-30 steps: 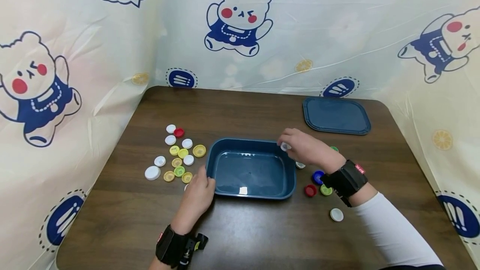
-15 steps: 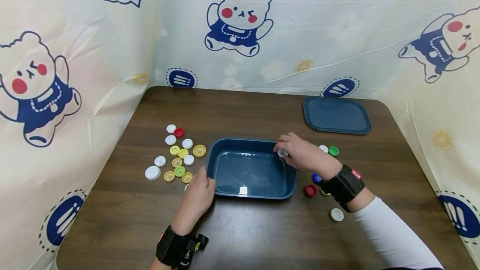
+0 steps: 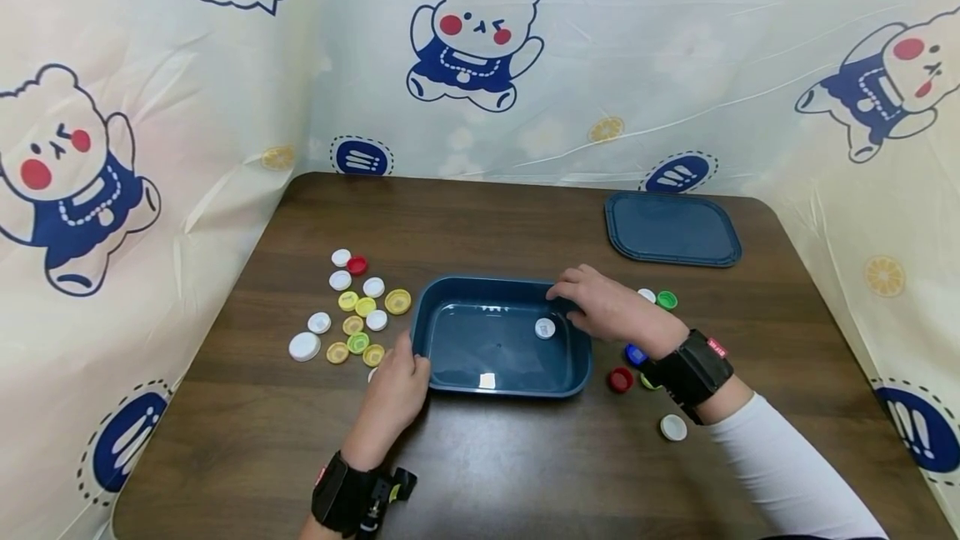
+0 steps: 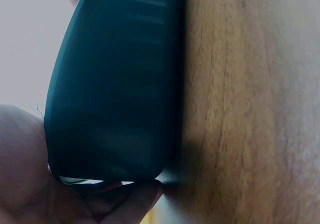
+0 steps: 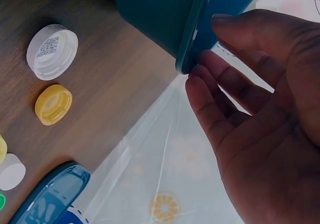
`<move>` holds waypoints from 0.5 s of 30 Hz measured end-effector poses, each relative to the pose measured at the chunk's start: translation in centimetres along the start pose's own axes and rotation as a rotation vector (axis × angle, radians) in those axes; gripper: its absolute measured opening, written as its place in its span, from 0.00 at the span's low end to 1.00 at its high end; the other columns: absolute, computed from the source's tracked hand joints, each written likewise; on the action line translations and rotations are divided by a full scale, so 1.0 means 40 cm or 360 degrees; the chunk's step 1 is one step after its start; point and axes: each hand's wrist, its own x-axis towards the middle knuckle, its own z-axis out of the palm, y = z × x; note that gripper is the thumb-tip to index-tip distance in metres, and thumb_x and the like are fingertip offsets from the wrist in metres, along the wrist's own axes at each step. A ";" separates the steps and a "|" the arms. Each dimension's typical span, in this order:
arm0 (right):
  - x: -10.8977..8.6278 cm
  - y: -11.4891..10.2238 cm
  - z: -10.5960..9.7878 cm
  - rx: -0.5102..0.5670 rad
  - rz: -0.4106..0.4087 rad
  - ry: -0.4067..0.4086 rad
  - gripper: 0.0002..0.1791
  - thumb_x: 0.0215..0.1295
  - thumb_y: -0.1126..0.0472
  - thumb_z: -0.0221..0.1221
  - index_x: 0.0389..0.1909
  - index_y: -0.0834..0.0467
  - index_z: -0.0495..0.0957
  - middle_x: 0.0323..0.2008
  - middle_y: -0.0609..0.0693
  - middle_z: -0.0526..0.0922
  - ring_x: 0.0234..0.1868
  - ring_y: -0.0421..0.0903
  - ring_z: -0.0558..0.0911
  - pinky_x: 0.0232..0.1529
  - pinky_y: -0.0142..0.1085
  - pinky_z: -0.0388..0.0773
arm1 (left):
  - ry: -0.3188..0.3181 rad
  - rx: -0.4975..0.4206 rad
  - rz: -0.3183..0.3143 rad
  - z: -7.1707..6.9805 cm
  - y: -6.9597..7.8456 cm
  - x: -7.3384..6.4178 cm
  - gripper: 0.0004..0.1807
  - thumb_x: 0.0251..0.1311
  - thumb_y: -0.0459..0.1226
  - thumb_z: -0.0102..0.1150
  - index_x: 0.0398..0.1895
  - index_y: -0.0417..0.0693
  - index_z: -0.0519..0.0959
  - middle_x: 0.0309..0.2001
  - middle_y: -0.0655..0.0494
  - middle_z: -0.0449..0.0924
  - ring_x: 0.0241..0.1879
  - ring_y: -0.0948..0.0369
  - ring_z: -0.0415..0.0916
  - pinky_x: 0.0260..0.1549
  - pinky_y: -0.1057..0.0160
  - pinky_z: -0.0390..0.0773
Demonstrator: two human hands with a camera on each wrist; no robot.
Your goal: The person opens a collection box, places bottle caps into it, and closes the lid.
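A dark blue rectangular plastic box [image 3: 465, 348] stands in the middle of the table, with one white bottle cap [image 3: 544, 328] on its floor. My left hand [image 3: 400, 386] grips the box's left end; in the left wrist view its fingers [image 4: 137, 204] lie along the end wall. Over the box's back right corner is my right hand [image 3: 603, 307], holding nothing. The right wrist view shows its thumb and fingers apart and loosely bent beside the rim. On the table below it lie a white cap [image 5: 52, 52] and a yellow cap [image 5: 53, 105].
Many white, yellow, red and green caps [image 3: 398, 301] lie left of the box. To its right are several more, including a red cap [image 3: 620, 380], a green cap [image 3: 667, 301] and a white cap [image 3: 673, 427]. A blue lid [image 3: 673, 229] lies at the back right.
My right hand has moved slightly left and down over the box and let go of the white bottle cap, which now lies on the box floor. My left hand stays put.
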 end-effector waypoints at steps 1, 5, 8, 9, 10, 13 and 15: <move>-0.001 0.001 -0.001 0.0014 0.0003 0.0007 0.20 0.64 0.68 0.66 0.57 0.62 0.80 0.54 0.57 0.80 0.53 0.53 0.76 0.53 0.47 0.79 | -0.0003 -0.0001 -0.0002 0.001 -0.001 0.000 0.24 0.71 0.32 0.42 0.66 0.29 0.65 0.54 0.33 0.78 0.48 0.46 0.77 0.46 0.41 0.77; -0.011 0.014 -0.008 0.0073 0.0043 0.0066 0.20 0.65 0.69 0.64 0.58 0.62 0.79 0.53 0.57 0.80 0.52 0.52 0.78 0.53 0.47 0.80 | -0.0006 -0.0004 -0.0003 0.003 -0.003 0.001 0.24 0.71 0.33 0.42 0.66 0.30 0.65 0.55 0.33 0.78 0.49 0.47 0.77 0.46 0.41 0.77; -0.025 0.031 -0.014 0.0103 0.0102 0.0089 0.20 0.66 0.70 0.63 0.59 0.63 0.78 0.54 0.58 0.80 0.53 0.52 0.80 0.53 0.47 0.80 | -0.0002 -0.0005 -0.0003 0.005 -0.004 0.001 0.23 0.71 0.33 0.42 0.66 0.30 0.65 0.54 0.34 0.79 0.48 0.47 0.77 0.46 0.42 0.77; -0.030 0.039 -0.016 0.0107 0.0125 0.0090 0.20 0.66 0.70 0.63 0.59 0.63 0.78 0.55 0.59 0.80 0.54 0.53 0.80 0.53 0.48 0.80 | -0.0002 -0.0005 -0.0004 0.005 -0.004 0.002 0.23 0.71 0.33 0.41 0.65 0.30 0.66 0.54 0.34 0.79 0.48 0.47 0.77 0.46 0.42 0.77; -0.035 0.048 -0.016 0.0107 0.0147 0.0089 0.20 0.66 0.70 0.62 0.60 0.63 0.78 0.55 0.59 0.80 0.54 0.53 0.80 0.54 0.48 0.80 | 0.0004 -0.0008 0.0000 0.006 -0.005 0.002 0.23 0.70 0.33 0.42 0.65 0.30 0.66 0.53 0.35 0.79 0.47 0.48 0.77 0.45 0.42 0.77; -0.048 0.074 -0.018 0.0123 0.0240 0.0080 0.22 0.66 0.70 0.61 0.61 0.64 0.76 0.56 0.60 0.79 0.56 0.55 0.79 0.55 0.51 0.78 | 0.0019 -0.0011 0.0013 0.006 -0.005 0.003 0.23 0.70 0.33 0.41 0.64 0.30 0.66 0.53 0.34 0.79 0.47 0.47 0.78 0.46 0.42 0.78; -0.055 0.089 -0.017 0.0127 0.0281 0.0079 0.23 0.66 0.70 0.60 0.62 0.65 0.75 0.57 0.62 0.77 0.58 0.58 0.78 0.56 0.53 0.77 | 0.0030 -0.0018 0.0024 0.007 -0.005 0.004 0.22 0.70 0.32 0.41 0.64 0.29 0.67 0.54 0.34 0.79 0.48 0.46 0.78 0.47 0.41 0.78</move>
